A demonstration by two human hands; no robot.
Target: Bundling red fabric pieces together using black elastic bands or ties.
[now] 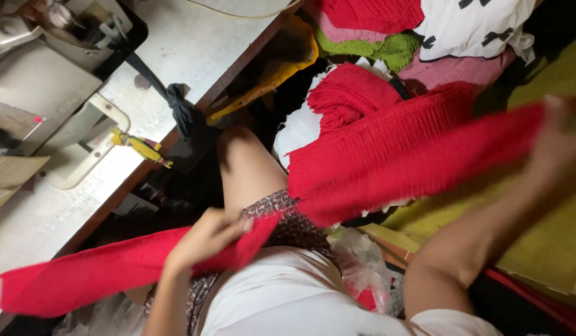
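Observation:
A long strip of red ribbed fabric (400,162) stretches across my lap from lower left to upper right. My left hand (207,236) pinches it near the middle, above my knee. My right hand (558,140), blurred by motion, holds the far end up at the right. The strip's free end (64,283) hangs at the lower left beside the table edge. A folded pile of the same red fabric (347,93) lies beyond the strip.
A sewing machine (45,81) stands on the pale worktable (194,43) at left, with a yellow-handled tool (141,148) near the table edge. Piled green, pink, red and white cloth (425,31) lies at top right. A yellow-green surface (549,242) is at right.

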